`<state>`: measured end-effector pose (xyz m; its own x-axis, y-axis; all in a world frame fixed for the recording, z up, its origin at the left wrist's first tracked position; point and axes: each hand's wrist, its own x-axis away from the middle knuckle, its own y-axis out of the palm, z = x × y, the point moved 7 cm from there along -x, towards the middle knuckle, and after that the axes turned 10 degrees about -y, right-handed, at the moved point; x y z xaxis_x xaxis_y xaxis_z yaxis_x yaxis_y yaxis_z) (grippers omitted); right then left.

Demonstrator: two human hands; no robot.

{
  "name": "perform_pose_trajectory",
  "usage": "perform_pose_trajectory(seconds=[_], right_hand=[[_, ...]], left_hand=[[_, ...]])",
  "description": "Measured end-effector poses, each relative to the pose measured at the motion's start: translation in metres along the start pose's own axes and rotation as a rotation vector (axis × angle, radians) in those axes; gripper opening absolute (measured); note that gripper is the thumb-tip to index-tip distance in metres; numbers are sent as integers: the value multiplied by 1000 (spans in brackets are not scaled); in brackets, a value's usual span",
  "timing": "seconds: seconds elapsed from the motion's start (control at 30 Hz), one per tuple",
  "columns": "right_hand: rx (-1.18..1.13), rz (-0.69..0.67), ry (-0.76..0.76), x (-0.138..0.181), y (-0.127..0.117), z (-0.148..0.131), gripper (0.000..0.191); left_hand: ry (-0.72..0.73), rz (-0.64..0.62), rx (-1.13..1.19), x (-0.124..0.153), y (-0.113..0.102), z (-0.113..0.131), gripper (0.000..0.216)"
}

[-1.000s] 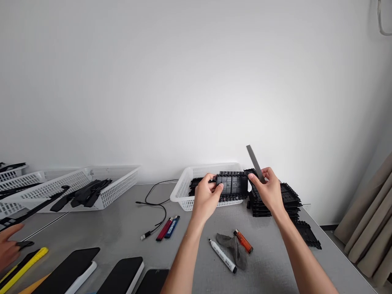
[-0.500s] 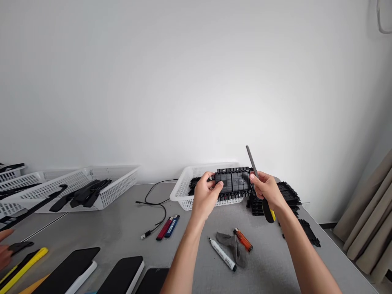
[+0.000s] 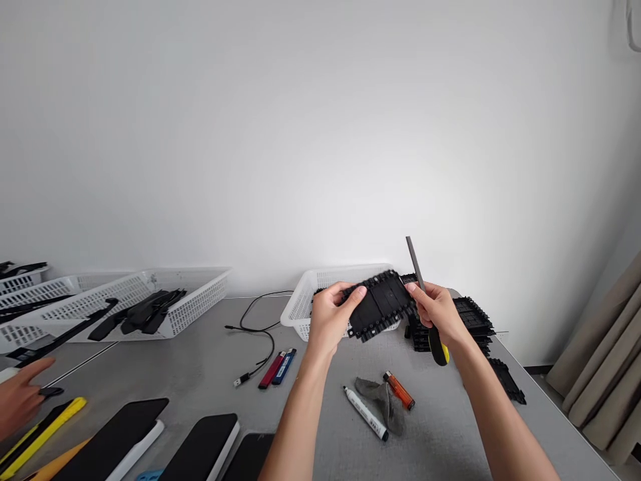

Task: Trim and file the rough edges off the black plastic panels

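Observation:
My left hand (image 3: 330, 317) is closed on a black plastic panel (image 3: 383, 300) with toothed long edges, its thumb pressed on the flat face. The panel is tilted, its left end lower, above the front of a white basket (image 3: 300, 321). My right hand (image 3: 435, 308) is wrapped round a file (image 3: 414, 260) with a black and yellow handle, its grey blade pointing up. The right fingertips are close to the panel's right end; whether they touch it I cannot tell. A stack of similar black panels (image 3: 473, 317) stands behind the right hand.
On the table lie a marker (image 3: 365, 413), a grey cloth (image 3: 383, 401), an orange lighter (image 3: 399, 390), red and blue small boxes (image 3: 278, 369) and a cable (image 3: 258, 332). Phone-like black slabs (image 3: 200, 444) are front left. Another person's hand (image 3: 23, 397) is at the left edge.
The panel in my left hand has turned from nearly level to tilted, its left end dropping. My right hand still holds the file. The other person's hand reaches further in from the left.

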<state>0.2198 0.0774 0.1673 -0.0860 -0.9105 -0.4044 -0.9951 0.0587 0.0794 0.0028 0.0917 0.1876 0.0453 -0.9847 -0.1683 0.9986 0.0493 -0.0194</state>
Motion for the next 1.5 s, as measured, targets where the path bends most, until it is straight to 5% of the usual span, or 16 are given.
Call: perform_pose_trajectory(seconds=[0.13,0.27,0.37,0.5,0.73,1.0,1.5], right_hand=[[-101,-101,12,1,11,1,46],[-108,-62,-7,0,13,4,42],[-107,-28,-11,-1,11,6,41],[-68,-21,-16,-1,12,5,43],[139,-18,-73,6,15,-8,51],[317,-320,-87,26,58,-8,50],[738,-30,-253,23,42,-19,45]], left_hand=[[-1,124,137,-3,-10,-3,39],[-85,-95,114,-2,5,-6,36],[-121,-263,42,4,17,-6,54],[-51,-337,-48,8,26,-4,48],[122,-85,-137,-4,14,-7,29],[173,-29,-352,8,17,10,25],[168,72,-437,6,8,10,20]])
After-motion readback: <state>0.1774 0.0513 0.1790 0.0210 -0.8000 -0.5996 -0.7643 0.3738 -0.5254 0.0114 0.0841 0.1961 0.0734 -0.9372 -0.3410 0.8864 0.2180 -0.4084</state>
